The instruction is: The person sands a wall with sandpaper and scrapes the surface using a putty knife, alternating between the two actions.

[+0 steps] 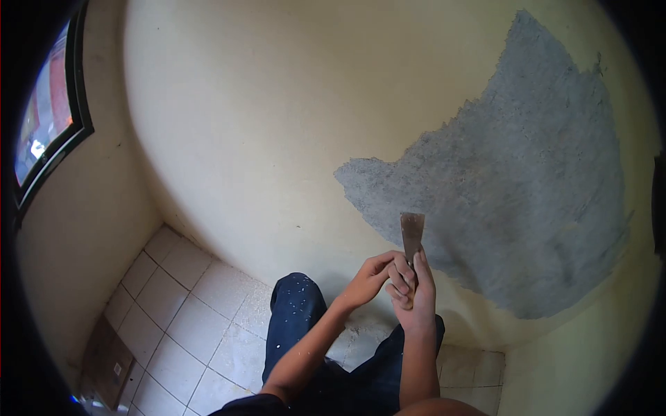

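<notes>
A scraper with a flat metal blade (412, 229) points up toward the wall, in front of a large bare grey patch (527, 173). My right hand (418, 298) is wrapped round its handle, which the fingers mostly hide. From the left, my left hand (374, 277) meets the right one, its bent fingers at the handle just below the blade. Cream paint (277, 125) surrounds the grey patch, whose edges are jagged. Whether the blade touches the wall I cannot tell.
My knees in dark trousers (297, 312) are speckled with pale flakes. White floor tiles (170, 305) lie below, with more flakes near the wall. A brown board (104, 364) is at the lower left. A dark-framed window (82, 104) is at the upper left.
</notes>
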`<state>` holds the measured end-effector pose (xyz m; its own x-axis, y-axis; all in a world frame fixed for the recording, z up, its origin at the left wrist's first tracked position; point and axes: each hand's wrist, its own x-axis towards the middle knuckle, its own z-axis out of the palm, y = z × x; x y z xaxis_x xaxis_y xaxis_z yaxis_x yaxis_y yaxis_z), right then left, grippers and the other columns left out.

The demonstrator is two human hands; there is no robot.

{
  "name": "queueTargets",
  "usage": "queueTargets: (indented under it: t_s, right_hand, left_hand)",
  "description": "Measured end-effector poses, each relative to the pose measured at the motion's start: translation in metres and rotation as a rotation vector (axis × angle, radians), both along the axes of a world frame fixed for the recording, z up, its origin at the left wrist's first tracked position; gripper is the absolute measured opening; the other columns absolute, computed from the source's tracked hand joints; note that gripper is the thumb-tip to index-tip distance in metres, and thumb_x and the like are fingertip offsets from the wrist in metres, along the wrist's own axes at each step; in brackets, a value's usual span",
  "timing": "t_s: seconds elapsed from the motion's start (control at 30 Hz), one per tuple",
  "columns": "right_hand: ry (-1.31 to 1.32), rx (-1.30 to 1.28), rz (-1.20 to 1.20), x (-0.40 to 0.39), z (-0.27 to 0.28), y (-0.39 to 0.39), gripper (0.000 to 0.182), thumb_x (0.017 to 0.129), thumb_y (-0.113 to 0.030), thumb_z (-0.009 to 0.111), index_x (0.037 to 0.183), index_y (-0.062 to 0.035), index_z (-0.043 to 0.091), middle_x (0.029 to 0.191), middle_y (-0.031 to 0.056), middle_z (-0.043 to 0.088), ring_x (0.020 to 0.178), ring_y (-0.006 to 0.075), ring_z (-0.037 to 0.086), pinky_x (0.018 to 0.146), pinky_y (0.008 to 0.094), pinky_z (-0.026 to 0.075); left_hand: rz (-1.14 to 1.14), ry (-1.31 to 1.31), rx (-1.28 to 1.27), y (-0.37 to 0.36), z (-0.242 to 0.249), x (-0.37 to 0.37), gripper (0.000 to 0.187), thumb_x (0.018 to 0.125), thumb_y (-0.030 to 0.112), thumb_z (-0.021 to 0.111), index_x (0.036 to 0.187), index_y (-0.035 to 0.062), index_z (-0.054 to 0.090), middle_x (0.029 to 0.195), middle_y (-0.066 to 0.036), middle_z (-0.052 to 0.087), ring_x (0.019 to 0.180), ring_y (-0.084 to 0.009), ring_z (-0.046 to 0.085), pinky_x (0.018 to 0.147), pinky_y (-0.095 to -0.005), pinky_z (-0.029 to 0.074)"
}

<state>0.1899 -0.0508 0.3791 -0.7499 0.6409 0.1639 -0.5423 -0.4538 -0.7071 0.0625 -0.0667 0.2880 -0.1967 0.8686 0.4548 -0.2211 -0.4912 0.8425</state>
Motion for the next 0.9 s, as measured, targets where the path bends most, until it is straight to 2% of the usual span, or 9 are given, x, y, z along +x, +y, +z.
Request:
queueTargets:
  t_s: [0.07, 0.1, 0.2, 0.33, 0.37, 0.5, 0.6, 0.7, 0.9]
  right_hand:
    - [0.071, -0.027, 0.079, -0.018, 0.003, 0.009, 0.012, 0.115, -0.022, 0.044, 0.121, -0.0142, 0.049, 0.077, -0.0049, 0.038, 0.055, 0.0030, 0.036, 0.040, 0.0182, 0.028]
    - [0.080, -0.021, 0.073, -0.028, 0.008, 0.011, 0.011, 0.114, -0.022, 0.044, 0.122, -0.0149, 0.049, 0.076, -0.0052, 0.039, 0.054, 0.0028, 0.035, 0.040, 0.0183, 0.028]
    - [0.055, -0.004, 0.026, -0.050, 0.028, 0.016, 0.010, 0.114, -0.023, 0.044, 0.121, -0.0161, 0.048, 0.075, -0.0056, 0.039, 0.051, 0.0022, 0.034, 0.040, 0.0188, 0.026]
    - [-0.091, -0.056, -0.060, -0.067, 0.046, 0.014, 0.020, 0.114, -0.033, 0.047, 0.105, -0.0159, 0.048, 0.069, -0.0051, 0.037, 0.045, 0.0041, 0.029, 0.037, 0.0191, 0.026]
    - [-0.129, -0.061, -0.026, -0.068, 0.039, 0.020, 0.022, 0.114, -0.036, 0.046, 0.105, -0.0159, 0.047, 0.067, -0.0050, 0.036, 0.044, 0.0046, 0.028, 0.037, 0.0191, 0.026]
    - [-0.200, 0.002, -0.108, -0.074, 0.034, 0.024, 0.030, 0.113, -0.044, 0.044, 0.107, -0.0157, 0.046, 0.062, -0.0046, 0.033, 0.041, 0.0062, 0.026, 0.035, 0.0195, 0.024]
    - [-0.234, 0.136, -0.190, -0.072, 0.045, 0.021, 0.026, 0.113, -0.041, 0.046, 0.107, -0.0156, 0.048, 0.065, -0.0046, 0.034, 0.042, 0.0051, 0.026, 0.035, 0.0202, 0.023]
    - [-0.249, 0.137, -0.197, -0.074, 0.046, 0.025, 0.021, 0.114, -0.036, 0.047, 0.112, -0.0159, 0.049, 0.070, -0.0051, 0.036, 0.044, 0.0040, 0.027, 0.035, 0.0201, 0.022]
    - [-0.271, 0.162, -0.224, -0.089, 0.038, 0.023, 0.016, 0.113, -0.033, 0.048, 0.114, -0.0173, 0.049, 0.074, -0.0065, 0.038, 0.045, 0.0029, 0.027, 0.035, 0.0197, 0.021]
  left_hand:
    - [0.014, -0.351, -0.045, -0.016, 0.027, 0.018, 0.044, 0.112, 0.028, 0.043, 0.147, 0.0038, 0.052, 0.130, -0.013, 0.065, 0.114, -0.0230, 0.066, 0.103, -0.0343, 0.050]
    - [0.045, -0.412, 0.005, -0.012, 0.037, 0.023, 0.054, 0.114, 0.036, 0.034, 0.160, 0.0075, 0.038, 0.136, -0.012, 0.059, 0.115, -0.0210, 0.063, 0.101, -0.0335, 0.050]
    - [0.086, -0.624, 0.065, -0.004, 0.057, 0.021, 0.060, 0.115, 0.044, 0.032, 0.165, 0.0105, 0.029, 0.114, -0.005, 0.062, 0.099, -0.0144, 0.061, 0.095, -0.0282, 0.051]
    - [0.181, -0.478, 0.148, -0.019, 0.057, 0.012, 0.072, 0.110, 0.050, 0.045, 0.170, 0.0190, 0.017, 0.112, -0.005, 0.056, 0.094, -0.0154, 0.055, 0.093, -0.0333, 0.050]
    - [0.207, -0.413, 0.069, -0.026, 0.051, 0.011, 0.081, 0.107, 0.052, 0.052, 0.170, 0.0188, 0.013, 0.124, -0.007, 0.058, 0.107, -0.0186, 0.058, 0.098, -0.0370, 0.050]
    - [0.158, -0.225, 0.048, -0.043, 0.040, 0.007, 0.076, 0.109, 0.030, 0.056, 0.170, 0.0195, 0.012, 0.144, -0.014, 0.050, 0.129, -0.0247, 0.054, 0.107, -0.0434, 0.048]
    - [0.167, -0.099, 0.085, -0.040, 0.034, 0.003, 0.078, 0.107, 0.023, 0.059, 0.170, 0.0194, 0.013, 0.150, -0.016, 0.048, 0.131, -0.0259, 0.054, 0.107, -0.0438, 0.049]
    - [0.148, -0.178, 0.091, -0.041, 0.038, 0.005, 0.081, 0.106, 0.017, 0.061, 0.170, 0.0143, 0.012, 0.148, -0.016, 0.051, 0.132, -0.0277, 0.055, 0.116, -0.0472, 0.039]
    - [0.334, -0.095, 0.087, -0.041, 0.032, 0.002, 0.079, 0.105, 0.017, 0.063, 0.169, 0.0119, 0.017, 0.149, -0.015, 0.052, 0.128, -0.0263, 0.057, 0.112, -0.0440, 0.045]
